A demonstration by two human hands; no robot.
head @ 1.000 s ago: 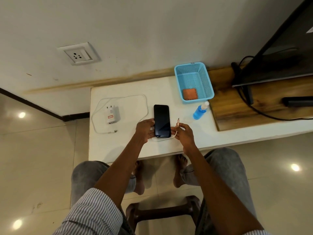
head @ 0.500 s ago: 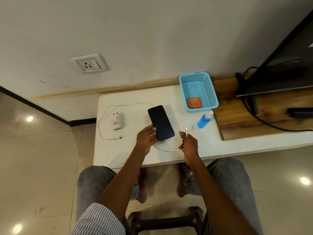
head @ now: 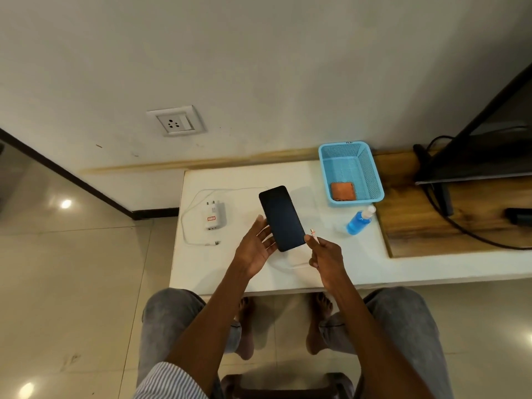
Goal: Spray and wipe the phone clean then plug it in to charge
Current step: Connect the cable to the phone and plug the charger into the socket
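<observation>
My left hand [head: 256, 249] holds the black phone [head: 281, 217] lifted above the white table [head: 247, 272], screen up and tilted, its bottom end toward me. My right hand [head: 324, 251] pinches the plug end of the white charging cable [head: 313, 234] just right of the phone's lower corner, close to it but apart. The cable runs back across the table in a loop; whether it joins the white charger adapter [head: 214, 216] lying at the left I cannot tell. A blue spray bottle [head: 358, 221] lies on the table to the right.
A light blue basket [head: 371, 174] holding an orange cloth [head: 342, 190] stands at the table's back right. A wall socket [head: 176, 121] sits above the table's left end. A wooden board with a dark screen and cables [head: 460, 231] lies to the right.
The phone has been lifted off the table by my left hand and tilted. My right hand raised the cable plug and brought it beside the phone's lower end.
</observation>
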